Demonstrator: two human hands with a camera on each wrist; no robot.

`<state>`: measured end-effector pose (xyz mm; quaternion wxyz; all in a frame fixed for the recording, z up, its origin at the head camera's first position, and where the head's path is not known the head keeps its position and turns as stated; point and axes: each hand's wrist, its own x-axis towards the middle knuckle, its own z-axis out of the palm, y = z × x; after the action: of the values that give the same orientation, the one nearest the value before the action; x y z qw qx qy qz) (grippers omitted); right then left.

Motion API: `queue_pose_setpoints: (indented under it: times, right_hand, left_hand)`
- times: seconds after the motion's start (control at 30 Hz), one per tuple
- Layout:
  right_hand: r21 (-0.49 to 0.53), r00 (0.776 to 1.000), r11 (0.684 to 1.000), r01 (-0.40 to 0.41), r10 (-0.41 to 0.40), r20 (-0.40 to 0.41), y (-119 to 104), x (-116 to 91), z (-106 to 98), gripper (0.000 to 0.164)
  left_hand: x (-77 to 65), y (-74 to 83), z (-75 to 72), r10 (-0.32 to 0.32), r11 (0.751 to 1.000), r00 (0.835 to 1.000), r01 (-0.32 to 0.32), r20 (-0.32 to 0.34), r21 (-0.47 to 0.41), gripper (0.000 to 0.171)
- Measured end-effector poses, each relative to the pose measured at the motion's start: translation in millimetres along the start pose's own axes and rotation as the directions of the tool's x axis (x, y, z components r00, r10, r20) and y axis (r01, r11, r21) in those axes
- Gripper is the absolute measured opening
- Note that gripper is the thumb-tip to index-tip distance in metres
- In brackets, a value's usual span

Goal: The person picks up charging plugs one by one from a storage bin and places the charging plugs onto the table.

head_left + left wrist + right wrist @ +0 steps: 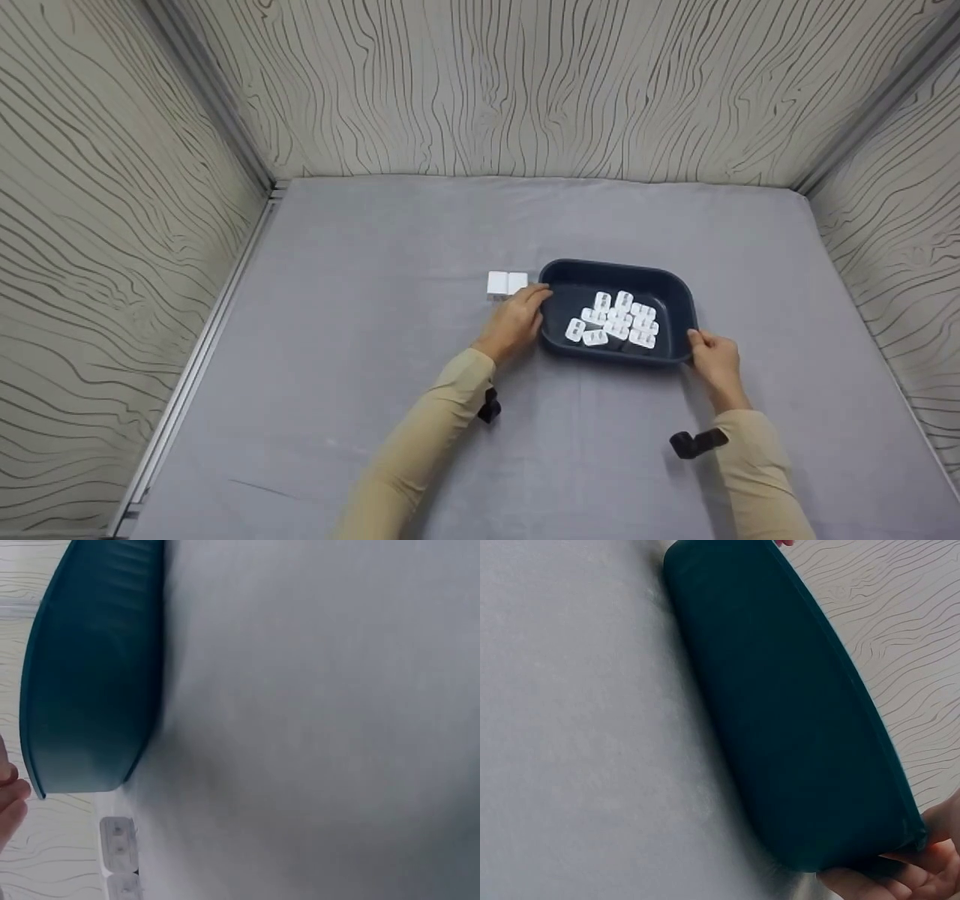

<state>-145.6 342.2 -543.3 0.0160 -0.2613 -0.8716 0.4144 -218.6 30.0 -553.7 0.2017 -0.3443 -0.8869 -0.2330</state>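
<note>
A dark blue-green plastic basin [615, 356] is held at both ends. At its left rim my left hand [514, 322] grips, fingertips over the edge. My right hand [716, 364] grips the near right corner, thumb on the rim; in the right wrist view its fingers [847, 885] reach under the basin. Inside lie several small white rounded-corner pieces [617, 324] with dark marks, heaped toward the right. In the left wrist view, the basin wall [90, 690] stands beside the left fingertips [11, 795].
Two white blocks [508, 283] stand side by side just left of the basin, close to my left fingers. A grey cloth [360, 300] covers the table. Wood-grain-patterned panels [487, 90] enclose the back and both sides.
</note>
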Motion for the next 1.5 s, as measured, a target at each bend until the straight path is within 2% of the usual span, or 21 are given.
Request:
queue_pose_setpoints:
  times: [0.3,0.5,0.7,0.83,0.97,1.2,1.37,1.5]
  right_hand:
    - [0.003,0.998,0.999,0.033,-0.033,-0.045,-1,1,0,0.028]
    - [-0.027,0.999,0.999,0.025,-0.026,-0.027,0,1,1,0.034]
    - [-0.017,1.0,1.0,0.01,-0.01,-0.007,0,1,1,0.034]
    - [0.001,1.0,1.0,0.014,-0.014,-0.02,1,1,0,0.032]
    - [0.013,1.0,1.0,0.008,-0.008,-0.007,0,0,0,0.033]
    - [-0.006,1.0,1.0,0.013,-0.013,-0.017,-1,-1,1,0.036]
    - [-0.021,1.0,1.0,0.011,-0.011,-0.017,-1,-2,1,0.038]
    - [-0.023,0.999,0.999,0.023,-0.023,-0.036,0,-1,1,0.035]
  left_hand:
    - [1.2,10.8,0.6,0.053,0.999,0.998,-0.052,0.034,-0.01,0.033]
    - [1.9,16.0,4.1,0.085,0.996,0.995,-0.084,0.053,-0.013,0.031]
    - [3.7,22.2,5.2,0.081,0.996,0.992,-0.078,0.093,-0.042,0.031]
    - [6.2,28.3,5.0,0.056,0.998,0.988,-0.052,0.144,-0.032,0.032]
    - [9.3,35.7,5.3,0.007,1.0,0.978,-0.007,0.206,0.0,0.033]
    - [15.7,48.9,3.6,-0.082,0.993,0.95,0.053,0.301,0.103,0.027]
    - [19.3,54.9,2.7,-0.123,0.99,0.933,0.091,0.339,0.11,0.021]
    - [22.3,56.9,3.2,-0.152,0.988,0.907,0.122,0.394,0.1,0.02]
